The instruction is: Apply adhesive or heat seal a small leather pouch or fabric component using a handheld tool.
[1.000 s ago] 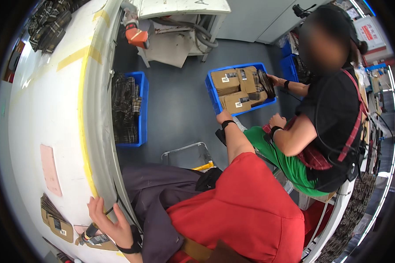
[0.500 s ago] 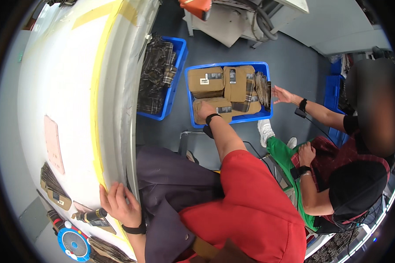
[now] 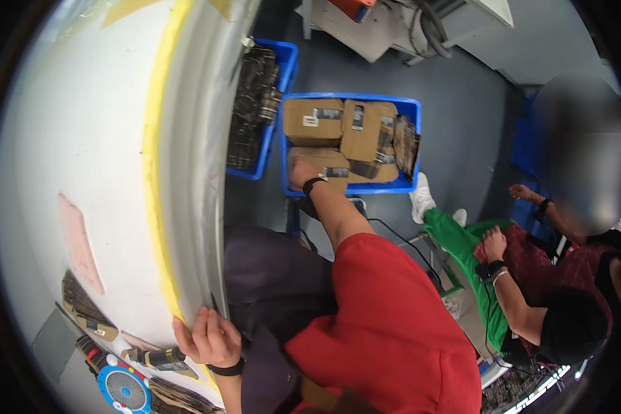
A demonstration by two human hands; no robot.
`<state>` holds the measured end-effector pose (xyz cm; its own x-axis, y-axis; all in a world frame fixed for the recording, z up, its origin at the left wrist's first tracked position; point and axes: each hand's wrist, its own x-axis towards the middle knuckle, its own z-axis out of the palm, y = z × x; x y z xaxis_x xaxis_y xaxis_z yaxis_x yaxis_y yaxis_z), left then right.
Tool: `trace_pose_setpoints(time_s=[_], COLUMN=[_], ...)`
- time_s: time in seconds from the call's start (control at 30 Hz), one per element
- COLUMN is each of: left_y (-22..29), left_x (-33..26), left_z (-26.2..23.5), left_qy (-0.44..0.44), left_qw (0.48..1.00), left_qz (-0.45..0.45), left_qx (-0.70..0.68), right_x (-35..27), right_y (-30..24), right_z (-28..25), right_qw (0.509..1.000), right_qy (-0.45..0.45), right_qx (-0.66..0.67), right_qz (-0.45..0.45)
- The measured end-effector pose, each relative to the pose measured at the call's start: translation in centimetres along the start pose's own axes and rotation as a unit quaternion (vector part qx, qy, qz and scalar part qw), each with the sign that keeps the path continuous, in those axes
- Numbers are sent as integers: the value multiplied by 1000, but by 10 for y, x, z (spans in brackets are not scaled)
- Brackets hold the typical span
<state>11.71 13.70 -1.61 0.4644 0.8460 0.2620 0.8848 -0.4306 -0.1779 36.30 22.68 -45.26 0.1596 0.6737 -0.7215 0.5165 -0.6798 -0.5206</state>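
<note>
My right hand reaches down into a blue plastic bin, its fingers bent around the left end of a brown cardboard-wrapped stack at the near left; the fingertips are hidden. Beside that stack lie more cardboard-backed packets, some with labels, and plaid fabric shows among them. On the bin's right side stands a row of thin packets on edge. My left hand rests over the white table's edge, fingers extended and holding nothing.
Another blue bin with dark plaid cloth stands left, partly behind the table. A co-worker in green trousers sits at right. On the table are a pink sheet, card stacks and a small blue fan.
The co-worker's far hand has drawn back from the bin's right side. My view has shifted slightly; my right hand stays at the same stack and my left at the table edge.
</note>
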Motion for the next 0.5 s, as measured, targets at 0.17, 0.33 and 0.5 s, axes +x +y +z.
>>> trace_pose_setpoints(time_s=[0.17, 0.33, 0.5], left_y=[-4, -1, 3], left_x=[-3, 3, 9], left_z=[3, 3, -1], left_qy=[8, -16, -26], left_qw=[1000, 1000, 999], left_qz=[-10, -15, -37], left_qx=[26, 21, 19], right_x=[-60, -84, -58], right_y=[84, 141, 163], right_z=[-29, -45, -11], right_qw=[991, 973, 977], right_qy=[22, -3, -90], right_qx=[-103, -111, -130], right_qz=[77, 203, 144])
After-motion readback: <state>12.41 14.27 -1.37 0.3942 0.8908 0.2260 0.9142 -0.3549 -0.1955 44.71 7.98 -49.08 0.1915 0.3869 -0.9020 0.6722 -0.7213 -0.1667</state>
